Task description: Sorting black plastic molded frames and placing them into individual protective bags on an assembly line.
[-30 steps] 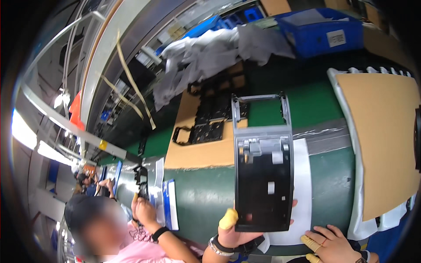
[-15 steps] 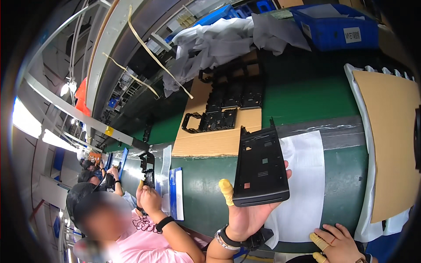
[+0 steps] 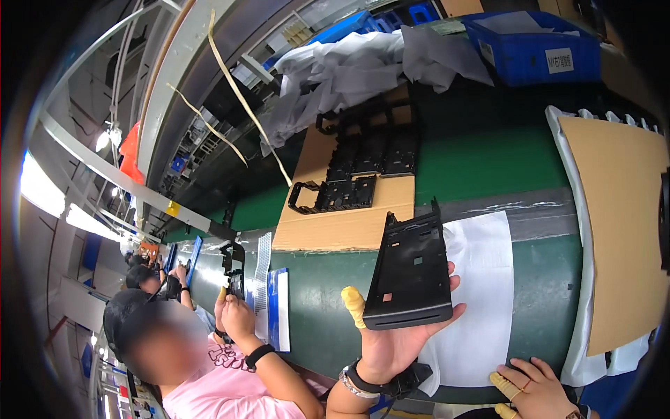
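Note:
A black plastic housing (image 3: 429,283), long and shallow with small cut-outs and two prongs at its far end, is held up over the bench. My left hand (image 3: 394,349) grips it from beneath, with the yellow-cotted thumb at its left edge and fingertips showing on the right. Below it lies a white sheet (image 3: 481,314), partly hidden by the housing. At this sheet's near right corner rests my right hand (image 3: 537,394), empty, its fingers stretched out, also with yellow finger cots.
Several black plastic frames (image 3: 349,192) lie on a cardboard sheet (image 3: 328,230) beyond. On the right stands foam packing with a cardboard panel (image 3: 614,230). A blue bin (image 3: 534,56) sits at the back. To my left, a co-worker's hands (image 3: 237,314) hold another black frame.
My left hand has tilted the housing slightly and shifted it a little left. More of the fingers now show along its right edge. My right hand stays nearly still.

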The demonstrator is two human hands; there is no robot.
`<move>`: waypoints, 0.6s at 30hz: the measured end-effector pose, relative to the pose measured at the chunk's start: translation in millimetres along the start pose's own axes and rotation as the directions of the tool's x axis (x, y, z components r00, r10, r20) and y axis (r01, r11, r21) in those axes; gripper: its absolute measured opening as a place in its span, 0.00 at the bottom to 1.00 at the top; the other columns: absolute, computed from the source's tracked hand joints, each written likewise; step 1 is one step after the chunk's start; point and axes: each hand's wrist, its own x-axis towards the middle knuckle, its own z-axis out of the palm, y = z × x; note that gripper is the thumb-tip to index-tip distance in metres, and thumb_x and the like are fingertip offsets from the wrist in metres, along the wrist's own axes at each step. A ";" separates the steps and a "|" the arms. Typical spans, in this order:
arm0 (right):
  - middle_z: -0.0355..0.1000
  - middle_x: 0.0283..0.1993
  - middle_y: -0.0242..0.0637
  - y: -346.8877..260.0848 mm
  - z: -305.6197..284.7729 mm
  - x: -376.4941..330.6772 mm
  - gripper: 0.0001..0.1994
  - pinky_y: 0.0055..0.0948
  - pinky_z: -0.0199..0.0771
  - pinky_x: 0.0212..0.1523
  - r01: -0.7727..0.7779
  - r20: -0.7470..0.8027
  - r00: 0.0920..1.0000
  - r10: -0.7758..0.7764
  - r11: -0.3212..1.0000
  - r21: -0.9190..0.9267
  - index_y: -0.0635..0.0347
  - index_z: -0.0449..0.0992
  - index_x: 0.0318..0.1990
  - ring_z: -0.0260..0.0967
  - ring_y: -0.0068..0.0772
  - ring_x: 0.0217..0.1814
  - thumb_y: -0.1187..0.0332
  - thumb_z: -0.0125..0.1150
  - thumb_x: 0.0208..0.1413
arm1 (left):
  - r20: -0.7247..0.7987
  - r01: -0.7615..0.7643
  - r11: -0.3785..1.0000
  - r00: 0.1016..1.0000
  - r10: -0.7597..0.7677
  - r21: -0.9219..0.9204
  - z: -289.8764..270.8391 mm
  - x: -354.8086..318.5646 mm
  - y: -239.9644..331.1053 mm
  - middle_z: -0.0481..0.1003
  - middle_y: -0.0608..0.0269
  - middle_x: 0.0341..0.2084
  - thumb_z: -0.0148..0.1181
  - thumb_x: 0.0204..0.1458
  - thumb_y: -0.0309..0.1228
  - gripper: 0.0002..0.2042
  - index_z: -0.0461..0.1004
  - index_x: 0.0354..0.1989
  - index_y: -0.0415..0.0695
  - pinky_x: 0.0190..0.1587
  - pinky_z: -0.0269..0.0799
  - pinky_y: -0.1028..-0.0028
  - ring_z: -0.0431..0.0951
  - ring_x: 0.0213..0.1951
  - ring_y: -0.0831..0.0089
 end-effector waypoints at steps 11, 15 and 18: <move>0.63 0.58 0.41 -0.9 -0.7 1.3 0.25 0.44 0.51 0.64 -0.002 -0.001 1.000 0.002 1.000 -0.022 0.60 0.67 0.55 0.55 0.43 0.63 0.66 0.58 0.47 | -0.019 -0.010 1.000 1.000 0.010 0.013 1.3 -2.1 -3.8 0.50 0.48 0.63 0.43 0.42 0.71 0.48 0.45 0.67 0.50 0.62 0.43 0.43 0.54 0.63 0.56; 0.63 0.58 0.41 -1.6 -0.6 1.5 0.25 0.44 0.51 0.64 0.008 -0.008 1.000 -0.008 1.000 -0.019 0.60 0.66 0.56 0.55 0.44 0.63 0.66 0.58 0.47 | -0.019 -0.025 1.000 1.000 0.024 -0.004 2.1 -2.2 -3.5 0.52 0.48 0.62 0.44 0.42 0.71 0.48 0.46 0.67 0.50 0.62 0.43 0.43 0.55 0.62 0.56; 0.62 0.58 0.41 -1.5 -0.8 2.0 0.25 0.44 0.51 0.64 0.006 -0.003 1.000 -0.006 1.000 -0.019 0.60 0.66 0.56 0.55 0.44 0.63 0.66 0.57 0.48 | -0.032 -0.022 0.999 0.999 0.023 0.034 2.5 -1.1 -3.9 0.53 0.48 0.62 0.44 0.42 0.71 0.48 0.46 0.67 0.50 0.62 0.44 0.43 0.57 0.61 0.56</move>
